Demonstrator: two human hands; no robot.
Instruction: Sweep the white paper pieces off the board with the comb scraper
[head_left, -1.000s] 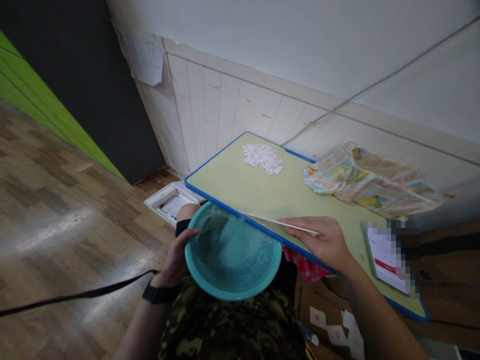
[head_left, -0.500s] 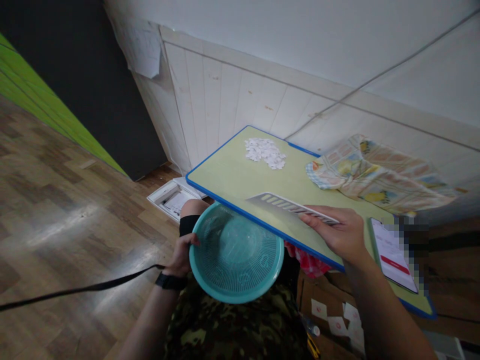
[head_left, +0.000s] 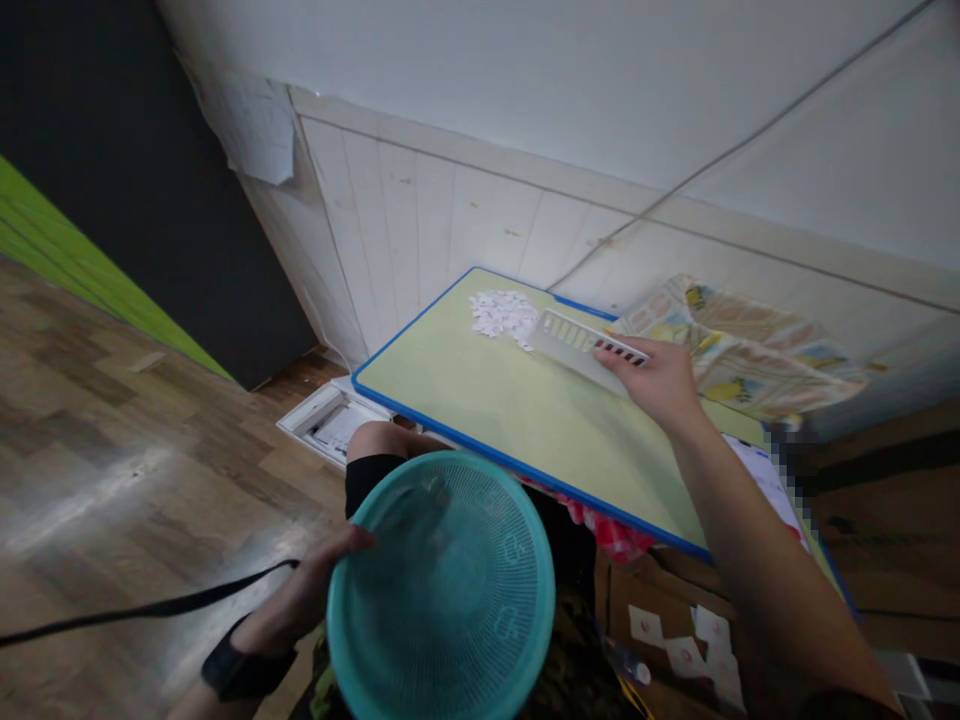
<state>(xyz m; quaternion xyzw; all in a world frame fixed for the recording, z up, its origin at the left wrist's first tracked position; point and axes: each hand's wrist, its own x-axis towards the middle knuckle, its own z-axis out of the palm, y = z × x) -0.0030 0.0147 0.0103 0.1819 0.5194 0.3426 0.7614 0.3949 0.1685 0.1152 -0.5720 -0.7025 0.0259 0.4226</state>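
My left hand [head_left: 304,590] grips the rim of a round teal mesh basket [head_left: 442,585] held over my lap, below the front edge of a low table with a pale green top and blue rim [head_left: 420,405]. My right hand [head_left: 660,375] reaches across the table and holds a flat white slotted plate [head_left: 581,340]. The plate's far end touches a small heap of white chips [head_left: 502,312] near the table's back corner.
A patterned cloth [head_left: 750,350] lies on the table's back right. A phone [head_left: 769,480] lies at the right edge, partly behind my arm. A white tray [head_left: 326,425] sits on the wooden floor by the panelled wall. A black strap [head_left: 150,605] crosses the floor at left.
My right hand carried the slotted plate from the table's front edge to the heap of white chips at the back. The basket dropped lower and closer to me.
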